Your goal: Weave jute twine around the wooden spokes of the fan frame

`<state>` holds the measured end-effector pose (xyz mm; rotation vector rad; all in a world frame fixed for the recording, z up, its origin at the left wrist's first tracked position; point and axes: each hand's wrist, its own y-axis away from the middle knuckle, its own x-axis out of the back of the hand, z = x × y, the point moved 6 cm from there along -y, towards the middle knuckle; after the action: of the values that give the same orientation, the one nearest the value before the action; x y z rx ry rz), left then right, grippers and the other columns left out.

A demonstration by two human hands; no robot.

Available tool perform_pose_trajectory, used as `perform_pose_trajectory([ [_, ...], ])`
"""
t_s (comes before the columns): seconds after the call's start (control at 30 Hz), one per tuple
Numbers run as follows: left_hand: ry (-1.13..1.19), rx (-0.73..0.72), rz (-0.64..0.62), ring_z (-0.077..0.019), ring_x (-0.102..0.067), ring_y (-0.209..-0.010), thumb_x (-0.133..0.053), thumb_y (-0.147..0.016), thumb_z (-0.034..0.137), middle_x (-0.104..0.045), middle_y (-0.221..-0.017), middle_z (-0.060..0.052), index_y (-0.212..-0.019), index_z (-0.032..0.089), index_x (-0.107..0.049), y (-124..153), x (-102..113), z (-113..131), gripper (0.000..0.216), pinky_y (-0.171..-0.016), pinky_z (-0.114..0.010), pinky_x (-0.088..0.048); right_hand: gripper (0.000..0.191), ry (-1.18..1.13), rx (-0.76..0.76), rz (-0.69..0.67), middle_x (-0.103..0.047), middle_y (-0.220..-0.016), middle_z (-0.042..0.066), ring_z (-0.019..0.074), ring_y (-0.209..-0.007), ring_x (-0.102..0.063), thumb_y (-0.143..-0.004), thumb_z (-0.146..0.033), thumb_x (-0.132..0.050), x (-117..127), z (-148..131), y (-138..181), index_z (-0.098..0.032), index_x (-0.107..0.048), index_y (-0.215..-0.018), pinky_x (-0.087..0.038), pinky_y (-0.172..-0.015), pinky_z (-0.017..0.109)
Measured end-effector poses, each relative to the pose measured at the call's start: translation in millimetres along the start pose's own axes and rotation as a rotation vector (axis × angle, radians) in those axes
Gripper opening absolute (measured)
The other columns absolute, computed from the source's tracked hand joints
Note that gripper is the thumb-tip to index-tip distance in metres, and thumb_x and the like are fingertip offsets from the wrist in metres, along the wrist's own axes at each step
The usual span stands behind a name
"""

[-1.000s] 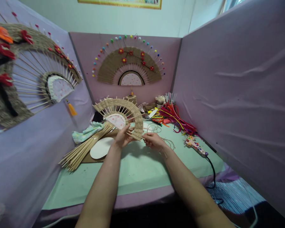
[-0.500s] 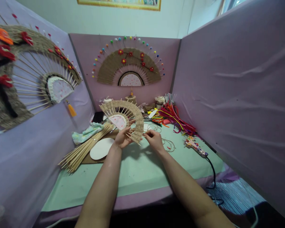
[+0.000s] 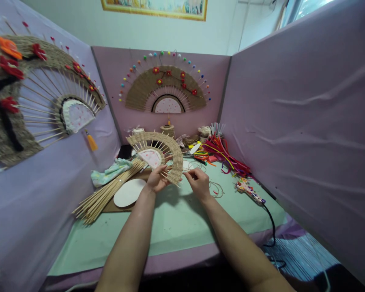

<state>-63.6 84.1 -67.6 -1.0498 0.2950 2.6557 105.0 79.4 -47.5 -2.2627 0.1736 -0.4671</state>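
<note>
Table: green cover (image 3: 188, 231) over the top, lilac at the front edge.
Wall fan, left: large decorated fan (image 3: 50, 50), red and orange flowers, orange tassel.
Stick bundle: pale sticks (image 3: 109, 194) lying left of the hands, beside a white oval card (image 3: 129, 193).
Fan in work: woven fan (image 3: 174, 152), raised above the table's middle, tilted, right end lower. Broad tan woven arc; pale sticks fan out, tips jutting past the outer edge; white half-round centre with reddish spots.
Left hand (image 3: 158, 179): gripping the fan's lower part, thumb in front.
Right hand (image 3: 198, 183): thumb and forefinger pinching beside the fan's lower right edge.
Pinched bit: thin piece (image 3: 184, 173); cord or stick end, too small to tell.
</note>
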Motion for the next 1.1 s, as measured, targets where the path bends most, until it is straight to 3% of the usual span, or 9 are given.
perform_pose_trajectory([
  [0.27,-0.126,0.078,-0.064,-0.0284,-0.069,-0.084,-0.044,-0.085,0.019,-0.072,-0.091,-0.017,-0.112,0.006,-0.061,3,4,-1,0.034,-0.083,-0.047,-0.051,0.016,0.001,0.089,-0.219,-0.059,-0.079,0.006,0.0174,-0.074,-0.052,-0.087,-0.031,-0.053,-6,0,-6,-0.020,-0.062,-0.079,-0.041,-0.069,0.029],
  [0.43,-0.132,0.087,-0.088,-0.0302,-0.068,-0.089,-0.044,-0.085,0.020,-0.071,-0.093,-0.019,-0.108,0.004,-0.062,7,4,1,0.033,-0.082,-0.048,-0.051,0.017,-0.110,-0.021,-0.188,-0.058,-0.073,0.003,0.0155,-0.067,-0.052,-0.084,-0.032,-0.056,-5,8,-8,-0.020,-0.062,-0.074,-0.041,-0.065,0.028],
  [0.63,-0.106,0.122,-0.204,-0.0326,-0.065,-0.097,-0.041,-0.082,0.019,-0.069,-0.098,-0.022,-0.110,0.000,-0.060,8,-6,-3,0.039,-0.083,-0.050,-0.050,0.019,-0.168,-0.058,-0.215,-0.061,-0.075,0.004,0.0160,-0.071,-0.054,-0.084,-0.031,-0.054,-9,10,-8,-0.019,-0.063,-0.074,-0.041,-0.068,0.028],
  [0.87,0.005,0.042,-0.237,-0.0320,-0.065,-0.096,-0.043,-0.072,0.010,-0.070,-0.100,-0.017,-0.128,0.011,-0.049,7,-16,-4,0.056,-0.085,-0.055,-0.046,0.022,-0.134,-0.145,-0.187,-0.058,-0.069,0.003,0.0152,-0.065,-0.050,-0.082,-0.036,-0.056,-7,17,-7,-0.019,-0.060,-0.068,-0.039,-0.063,0.028],
  [1.1,0.039,0.029,-0.251,-0.0308,-0.065,-0.096,-0.042,-0.068,0.008,-0.069,-0.103,-0.015,-0.134,0.012,-0.042,4,-16,-3,0.065,-0.086,-0.054,-0.046,0.029,-0.048,-0.146,-0.130,-0.053,-0.062,0.001,0.0149,-0.061,-0.046,-0.081,-0.041,-0.058,0,18,-8,-0.020,-0.055,-0.062,-0.037,-0.061,0.028],
])
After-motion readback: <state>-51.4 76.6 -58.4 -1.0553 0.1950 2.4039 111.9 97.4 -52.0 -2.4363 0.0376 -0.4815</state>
